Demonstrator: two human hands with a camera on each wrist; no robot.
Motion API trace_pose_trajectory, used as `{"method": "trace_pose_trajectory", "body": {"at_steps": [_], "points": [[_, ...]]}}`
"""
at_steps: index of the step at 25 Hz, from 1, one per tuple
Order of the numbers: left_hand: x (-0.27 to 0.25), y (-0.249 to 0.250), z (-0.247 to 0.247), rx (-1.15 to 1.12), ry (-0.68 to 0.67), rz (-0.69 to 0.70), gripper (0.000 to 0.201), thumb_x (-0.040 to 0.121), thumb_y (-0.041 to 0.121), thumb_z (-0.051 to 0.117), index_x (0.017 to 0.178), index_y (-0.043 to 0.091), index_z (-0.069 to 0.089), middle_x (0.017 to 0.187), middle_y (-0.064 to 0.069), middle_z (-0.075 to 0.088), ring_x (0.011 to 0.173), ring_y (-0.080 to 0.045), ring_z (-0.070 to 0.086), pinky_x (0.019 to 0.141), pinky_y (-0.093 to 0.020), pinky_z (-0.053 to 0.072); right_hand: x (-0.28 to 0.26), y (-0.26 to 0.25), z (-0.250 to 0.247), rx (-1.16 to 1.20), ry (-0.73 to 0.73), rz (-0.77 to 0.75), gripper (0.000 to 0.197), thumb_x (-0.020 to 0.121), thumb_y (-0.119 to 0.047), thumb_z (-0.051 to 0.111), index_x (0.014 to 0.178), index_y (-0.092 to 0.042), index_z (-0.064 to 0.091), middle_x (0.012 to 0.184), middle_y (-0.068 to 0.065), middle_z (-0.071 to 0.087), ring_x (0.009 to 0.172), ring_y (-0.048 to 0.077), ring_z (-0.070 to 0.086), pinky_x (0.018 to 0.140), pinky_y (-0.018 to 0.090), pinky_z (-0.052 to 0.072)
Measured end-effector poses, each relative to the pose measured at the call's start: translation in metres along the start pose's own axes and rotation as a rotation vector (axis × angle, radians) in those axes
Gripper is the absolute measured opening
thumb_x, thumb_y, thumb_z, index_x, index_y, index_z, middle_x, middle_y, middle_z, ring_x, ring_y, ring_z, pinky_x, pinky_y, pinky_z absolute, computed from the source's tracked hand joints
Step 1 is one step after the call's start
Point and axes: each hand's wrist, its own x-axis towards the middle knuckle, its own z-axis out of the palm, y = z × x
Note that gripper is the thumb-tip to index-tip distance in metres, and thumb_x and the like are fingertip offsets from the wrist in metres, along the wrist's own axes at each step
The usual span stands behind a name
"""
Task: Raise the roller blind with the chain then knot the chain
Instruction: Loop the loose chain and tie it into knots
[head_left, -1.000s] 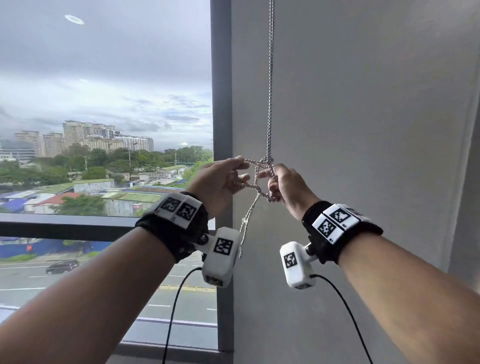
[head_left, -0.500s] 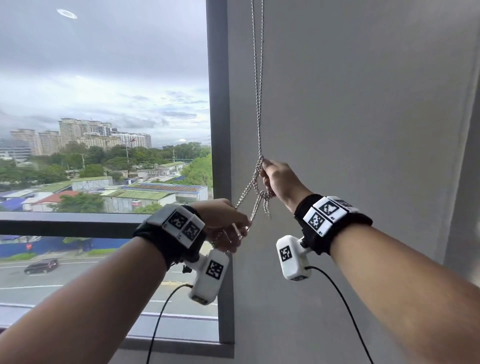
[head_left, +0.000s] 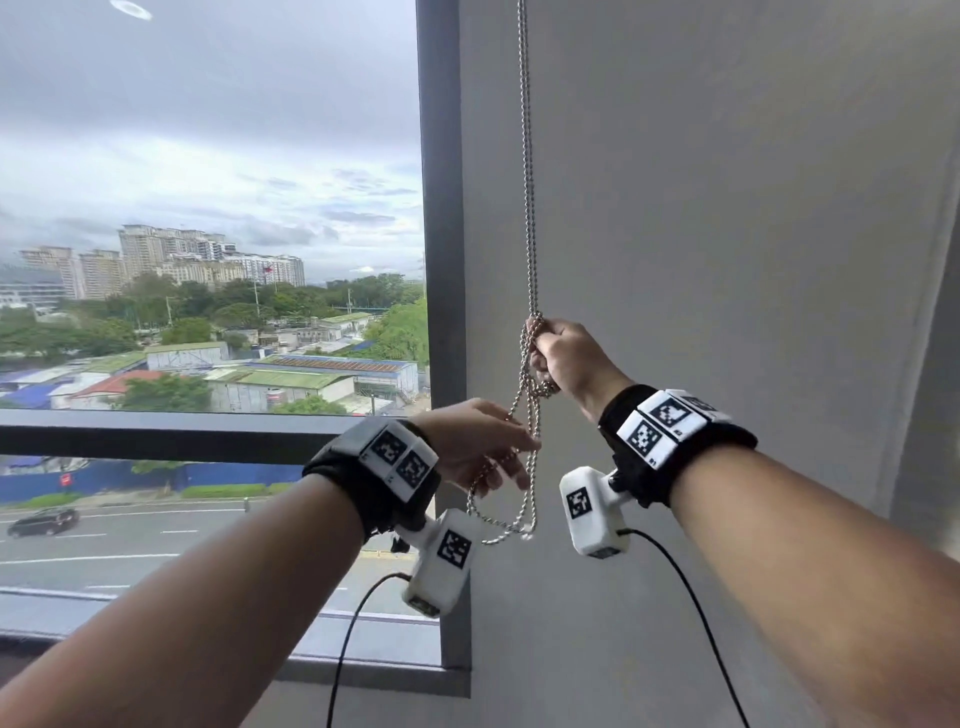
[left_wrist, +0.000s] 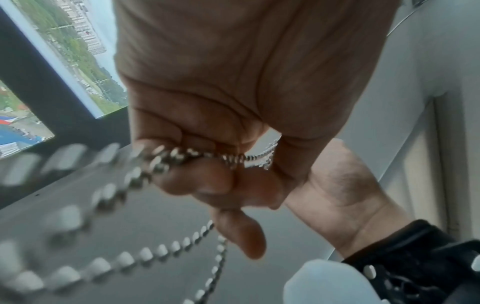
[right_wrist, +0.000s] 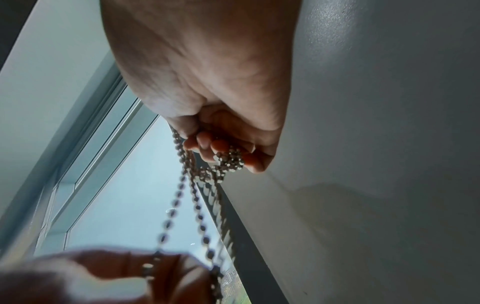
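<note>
No readable text, labels, brands or nos. showing anywhere; wrist bands (head_left: 670, 423) are only showing black-and-white square code patterns, w/ no letters or digits legible.

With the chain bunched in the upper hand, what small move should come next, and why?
Probably the left hand pulls its strands downward while the right hand holds the bunched bead chain: loops between the hands hang slack, so the knot looks untightened.

We have open air around the hanging chain (head_left: 527, 208); the wall (head_left: 727, 234) stands close behind it, and the window frame (head_left: 439, 208) flanks it just left.
</note>
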Motion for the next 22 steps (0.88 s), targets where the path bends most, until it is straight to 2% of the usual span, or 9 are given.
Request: {"method": "trace_pose_trajectory", "body": {"at_steps": [3, 5, 7, 9, 12, 15, 17, 19, 22], "points": [[0.004, -0.014, 0.008, -0.161, 0.04, 0.032, 0.013, 0.085, 0.01, 0.061, 0.086, 0.008, 0.048, 0.065, -0.013, 0.064, 0.043, -0.018, 0.054, 0.047, -0.026, 0.049, -0.006, 0.001, -0.004, -0.076, -0.017, 0.011, 0.034, 0.093, -0.001, 0.039, 0.063, -0.015, 0.048, 0.057, 0.004, 0.044, 0.047, 0.016, 0.037, 0.043, 0.027, 0.029], [0.01, -0.009, 0.008, -0.389, 0.165, 0.159, 0.014, 0.083, 0.006, 0.063, 0.085, 0.01, 0.049, 0.07, -0.012, 0.063, 0.048, -0.018, 0.057, 0.053, -0.029, 0.051, -0.012, -0.001, -0.004, -0.083, -0.053, 0.018, 0.031, 0.093, 0.0, 0.041, 0.066, -0.012, 0.051, 0.058, 0.006, 0.046, 0.047, 0.017, 0.039, 0.043, 0.027, 0.03], [0.017, 0.0, 0.005, -0.485, 0.298, 0.253, 0.015, 0.082, 0.004, 0.062, 0.085, 0.012, 0.05, 0.072, -0.01, 0.063, 0.046, -0.015, 0.055, 0.048, -0.023, 0.046, -0.018, -0.002, -0.003, -0.062, -0.096, 0.028, 0.027, 0.093, -0.002, 0.045, 0.07, -0.013, 0.056, 0.061, 0.006, 0.05, 0.049, 0.016, 0.043, 0.046, 0.026, 0.034], [0.023, 0.005, 0.004, -0.436, 0.396, 0.276, 0.011, 0.083, 0.005, 0.061, 0.087, 0.012, 0.053, 0.071, -0.008, 0.062, 0.039, -0.01, 0.049, 0.041, -0.017, 0.035, -0.022, -0.002, -0.003, -0.039, -0.1, 0.021, 0.025, 0.092, -0.002, 0.048, 0.072, -0.012, 0.059, 0.065, 0.008, 0.055, 0.052, 0.017, 0.048, 0.048, 0.025, 0.037], [0.029, 0.004, 0.005, -0.446, 0.488, 0.319, 0.011, 0.084, 0.008, 0.062, 0.092, 0.007, 0.054, 0.066, -0.007, 0.063, 0.035, -0.008, 0.047, 0.037, -0.015, 0.032, -0.022, -0.001, -0.005, -0.021, -0.072, 0.002, 0.022, 0.091, 0.0, 0.052, 0.075, -0.009, 0.063, 0.067, 0.007, 0.059, 0.052, 0.013, 0.053, 0.052, 0.023, 0.04], [0.034, -0.001, 0.006, -0.415, 0.64, 0.366, 0.013, 0.083, 0.016, 0.065, 0.077, 0.008, 0.057, 0.046, 0.004, 0.059, 0.03, -0.004, 0.036, 0.033, -0.013, 0.024, -0.022, 0.005, -0.007, -0.055, -0.041, -0.041, 0.017, 0.084, 0.002, 0.064, 0.074, -0.011, 0.068, 0.069, 0.004, 0.065, 0.059, 0.01, 0.058, 0.064, 0.025, 0.05], [0.037, -0.008, 0.009, -0.335, 0.721, 0.364, 0.02, 0.081, 0.025, 0.068, 0.069, 0.012, 0.059, 0.046, 0.004, 0.053, 0.028, -0.004, 0.031, 0.033, -0.013, 0.022, -0.024, 0.009, -0.007, -0.043, 0.002, -0.053, 0.014, 0.076, 0.004, 0.072, 0.075, -0.01, 0.07, 0.072, 0.006, 0.069, 0.066, 0.017, 0.062, 0.075, 0.035, 0.055], [0.038, -0.015, 0.013, -0.318, 0.719, 0.37, 0.02, 0.082, 0.029, 0.067, 0.071, 0.013, 0.061, 0.051, 0.0, 0.049, 0.028, -0.004, 0.029, 0.033, -0.013, 0.021, -0.027, 0.012, -0.008, -0.006, 0.04, -0.045, 0.013, 0.068, 0.002, 0.078, 0.076, -0.005, 0.071, 0.072, 0.009, 0.07, 0.066, 0.02, 0.066, 0.078, 0.04, 0.058], [0.038, -0.017, 0.019, -0.436, 0.625, 0.368, 0.018, 0.083, 0.024, 0.067, 0.077, 0.008, 0.063, 0.053, -0.003, 0.048, 0.03, -0.006, 0.031, 0.034, -0.013, 0.024, -0.03, 0.015, -0.01, -0.005, 0.098, -0.036, 0.032, 0.053, -0.008, 0.087, 0.079, -0.006, 0.068, 0.074, 0.012, 0.072, 0.067, 0.026, 0.072, 0.076, 0.044, 0.061]]}}
